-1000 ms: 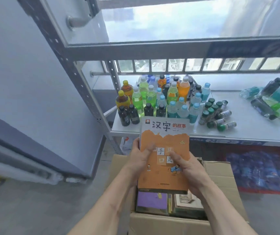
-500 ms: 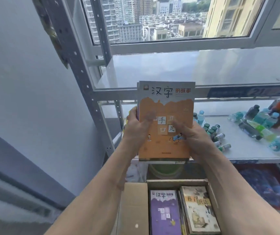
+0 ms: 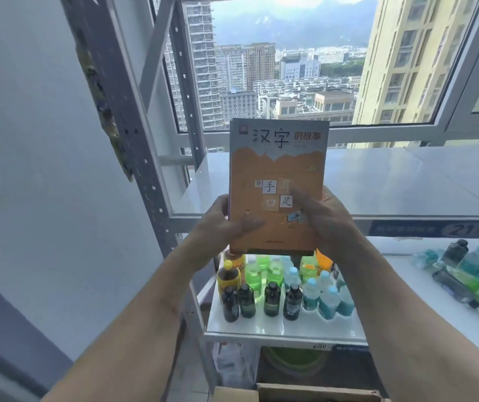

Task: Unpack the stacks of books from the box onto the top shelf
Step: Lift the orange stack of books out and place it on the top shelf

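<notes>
A stack of books (image 3: 277, 169) with an orange cover and Chinese title on top is held up in front of me, its far end level with the top shelf (image 3: 391, 184) of the grey metal rack. My left hand (image 3: 223, 221) grips the stack's lower left side, thumb across the cover. My right hand (image 3: 322, 219) grips its lower right side, thumb on the cover. The top shelf surface is bare and white. Only the upper rim of the cardboard box (image 3: 299, 393) shows at the bottom edge; its contents are hidden.
The lower shelf (image 3: 284, 329) carries several upright drink bottles (image 3: 276, 285) and several bottles lying on their sides (image 3: 470, 274) at the right. A perforated rack upright (image 3: 134, 140) stands left of the stack. A window with a city view is behind the rack.
Both hands have lifted the stack from just above the box up to the height of the top shelf. The view tilted up, so the box dropped nearly out of sight.
</notes>
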